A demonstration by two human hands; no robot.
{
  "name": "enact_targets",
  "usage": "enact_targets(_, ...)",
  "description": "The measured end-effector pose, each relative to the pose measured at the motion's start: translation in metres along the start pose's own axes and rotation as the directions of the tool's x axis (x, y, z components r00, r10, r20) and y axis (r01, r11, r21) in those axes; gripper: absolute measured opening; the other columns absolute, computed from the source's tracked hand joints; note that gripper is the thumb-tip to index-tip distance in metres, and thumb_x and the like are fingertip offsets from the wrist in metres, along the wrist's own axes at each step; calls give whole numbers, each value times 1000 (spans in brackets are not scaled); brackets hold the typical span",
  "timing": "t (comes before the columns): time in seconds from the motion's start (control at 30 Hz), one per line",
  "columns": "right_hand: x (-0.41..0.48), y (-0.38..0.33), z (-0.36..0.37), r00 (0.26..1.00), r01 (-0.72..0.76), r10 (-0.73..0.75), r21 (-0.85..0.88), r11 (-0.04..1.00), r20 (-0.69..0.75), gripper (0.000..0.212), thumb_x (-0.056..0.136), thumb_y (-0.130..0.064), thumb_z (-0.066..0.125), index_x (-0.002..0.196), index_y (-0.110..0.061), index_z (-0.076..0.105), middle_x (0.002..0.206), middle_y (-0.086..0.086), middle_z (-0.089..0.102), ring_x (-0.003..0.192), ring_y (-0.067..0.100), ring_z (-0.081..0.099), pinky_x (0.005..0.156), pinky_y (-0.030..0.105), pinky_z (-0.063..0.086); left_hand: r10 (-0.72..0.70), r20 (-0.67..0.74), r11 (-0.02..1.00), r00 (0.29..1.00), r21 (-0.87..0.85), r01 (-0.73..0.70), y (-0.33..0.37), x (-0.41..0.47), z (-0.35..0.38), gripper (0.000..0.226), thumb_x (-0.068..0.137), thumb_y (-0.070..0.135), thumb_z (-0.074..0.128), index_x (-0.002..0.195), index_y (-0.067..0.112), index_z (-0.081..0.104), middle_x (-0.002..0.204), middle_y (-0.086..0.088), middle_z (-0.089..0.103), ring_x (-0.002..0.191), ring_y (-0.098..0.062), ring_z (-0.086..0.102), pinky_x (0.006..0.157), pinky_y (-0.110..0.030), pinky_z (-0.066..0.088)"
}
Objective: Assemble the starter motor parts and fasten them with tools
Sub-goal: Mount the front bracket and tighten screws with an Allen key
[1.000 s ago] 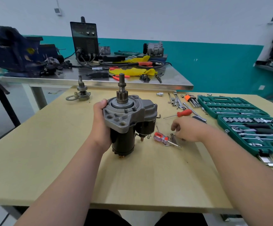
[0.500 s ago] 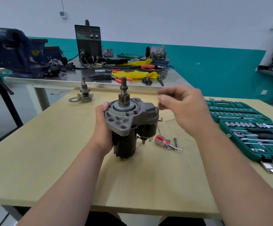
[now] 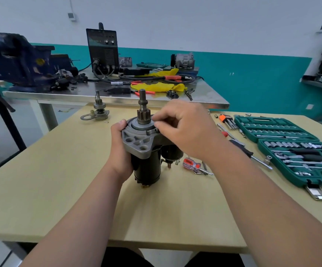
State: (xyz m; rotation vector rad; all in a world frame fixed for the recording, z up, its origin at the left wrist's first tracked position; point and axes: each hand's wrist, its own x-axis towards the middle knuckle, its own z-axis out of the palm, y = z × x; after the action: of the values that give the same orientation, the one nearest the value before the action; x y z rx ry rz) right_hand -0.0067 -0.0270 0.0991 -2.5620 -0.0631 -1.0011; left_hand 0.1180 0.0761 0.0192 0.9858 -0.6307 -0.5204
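Note:
The starter motor (image 3: 144, 151) stands upright on the wooden table (image 3: 60, 180), its black body down and its grey flange and pinion shaft up. My left hand (image 3: 120, 149) grips the motor's left side around the flange and body. My right hand (image 3: 185, 130) hovers over the flange's right side, thumb and forefinger pinched together on a small part at the flange top; the part itself is too small to make out. A red-handled screwdriver (image 3: 192, 164) lies just right of the motor.
A green socket set case (image 3: 291, 149) lies open at the right, with hex keys (image 3: 226, 121) and loose tools beside it. A spare drive gear with fork (image 3: 98, 112) sits at the table's far left. A steel bench (image 3: 117, 93) with a vise and welder stands behind.
My right hand rose from the tools on the table with a small part pinched, then came down leftward onto the top of the motor flange. My left hand kept holding the motor.

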Motion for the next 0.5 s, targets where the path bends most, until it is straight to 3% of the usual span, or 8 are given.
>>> enact_targets(0.1, 2, -1, -6, 990, -13, 19, -47, 999, 142, 18, 90, -16, 61, 101, -24, 74, 86, -25, 50, 81, -9, 50, 74, -2, 35, -9, 5, 1000, 1000, -2, 9, 0, 1, 0, 66, 95, 51, 17, 84, 30, 79, 90, 1, 75, 83, -11, 71, 67, -20, 54)
enact_targets(0.23, -8, 2, -8, 984, -69, 71, -15, 997, 165, 18, 92, -18, 59, 99, -27, 73, 91, -23, 49, 86, -10, 49, 75, -1, 34, -15, 6, 1000, 1000, 20, 15, 0, 1, 3, 65, 95, 51, 17, 87, 29, 78, 92, 0, 75, 84, -12, 71, 65, -19, 54)
enact_targets(0.33, -14, 4, -8, 984, -87, 91, -31, 996, 150, 17, 91, -17, 58, 99, -26, 70, 96, -18, 51, 83, -4, 50, 71, 5, 39, -19, 13, 1000, 1000, 22, 19, 1, 2, 4, 66, 96, 50, 17, 87, 28, 78, 93, -2, 75, 84, -13, 71, 64, -19, 54)
enact_targets(0.5, -25, 3, -3, 994, -59, 65, -69, 996, 88, 22, 90, -9, 56, 103, -18, 71, 99, -9, 49, 89, 4, 48, 77, 24, 45, -32, 41, 999, 999, 22, 31, 1, 1, 6, 69, 96, 49, 14, 88, 28, 79, 94, -2, 75, 85, -13, 71, 66, -20, 54)
